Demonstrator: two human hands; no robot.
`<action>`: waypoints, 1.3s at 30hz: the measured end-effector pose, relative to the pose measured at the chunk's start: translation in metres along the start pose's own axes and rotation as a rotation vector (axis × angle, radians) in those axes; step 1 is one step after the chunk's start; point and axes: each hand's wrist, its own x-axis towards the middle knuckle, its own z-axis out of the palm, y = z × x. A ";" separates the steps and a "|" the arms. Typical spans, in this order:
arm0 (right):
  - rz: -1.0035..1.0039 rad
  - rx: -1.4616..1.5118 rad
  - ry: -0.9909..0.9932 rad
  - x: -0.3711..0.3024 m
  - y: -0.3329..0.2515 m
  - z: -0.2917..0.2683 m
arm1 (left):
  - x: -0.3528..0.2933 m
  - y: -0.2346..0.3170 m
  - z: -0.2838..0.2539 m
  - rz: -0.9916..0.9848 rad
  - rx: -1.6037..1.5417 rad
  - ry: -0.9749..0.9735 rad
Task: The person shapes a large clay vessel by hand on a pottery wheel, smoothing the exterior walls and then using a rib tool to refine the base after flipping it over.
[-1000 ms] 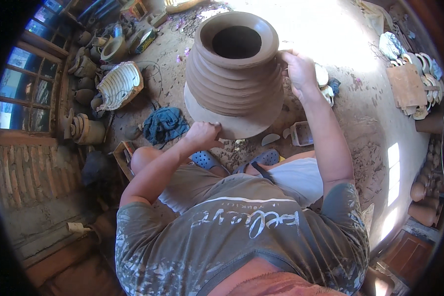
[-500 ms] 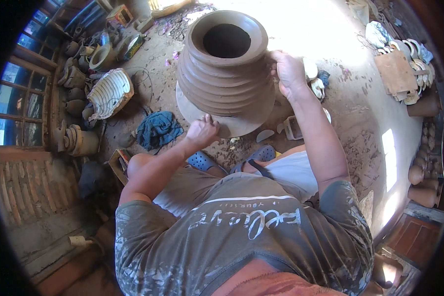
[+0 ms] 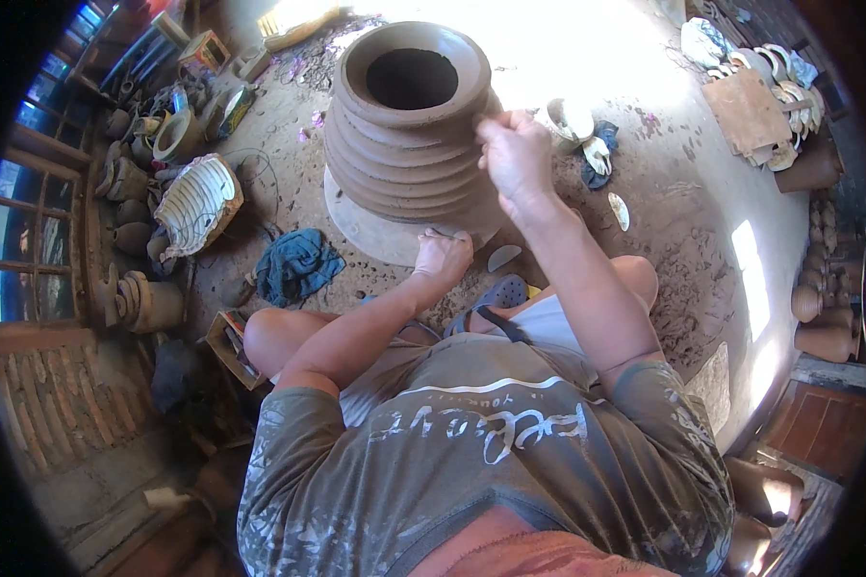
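Observation:
A brown ridged clay pot (image 3: pixel 404 163) with a wide flared rim and dark opening stands upright on a pale round turntable (image 3: pixel 356 236). My left hand (image 3: pixel 443 258) is closed at the near edge of the turntable, its fingers bent over the rim. Higher up, my right hand (image 3: pixel 517 159) is at the pot's right side with fingers curled in a pinch. The fingertips meet the clay wall, and anything held between them is hidden.
A blue cloth (image 3: pixel 298 266) lies left of the turntable. Further left are a ribbed white mould (image 3: pixel 200 207) and several pots along the window wall. To the right, a bowl (image 3: pixel 570 122) sits on the floor. Stacked curved pieces and a flat board (image 3: pixel 746 111) stand far right.
My left hand has moved to the right along the turntable's edge. My right hand has come round slightly toward the pot's near side. The whole view has shifted a little.

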 end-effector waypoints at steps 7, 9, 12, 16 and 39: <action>-0.296 -0.106 -0.344 -0.069 0.054 0.007 | 0.001 -0.020 0.037 0.137 -0.461 0.482; -0.348 -0.102 -0.361 -0.075 0.069 -0.007 | -0.004 -0.036 0.047 0.141 -0.245 0.381; -0.328 -0.168 -0.366 -0.073 0.088 -0.043 | -0.027 -0.027 -0.038 0.023 -0.047 -0.109; -0.344 -0.272 -0.466 -0.082 0.107 -0.072 | -0.049 -0.042 -0.074 -0.074 -0.684 -0.244; -0.360 -0.289 -0.444 -0.085 0.142 -0.106 | -0.070 -0.008 -0.052 -0.147 -1.074 0.024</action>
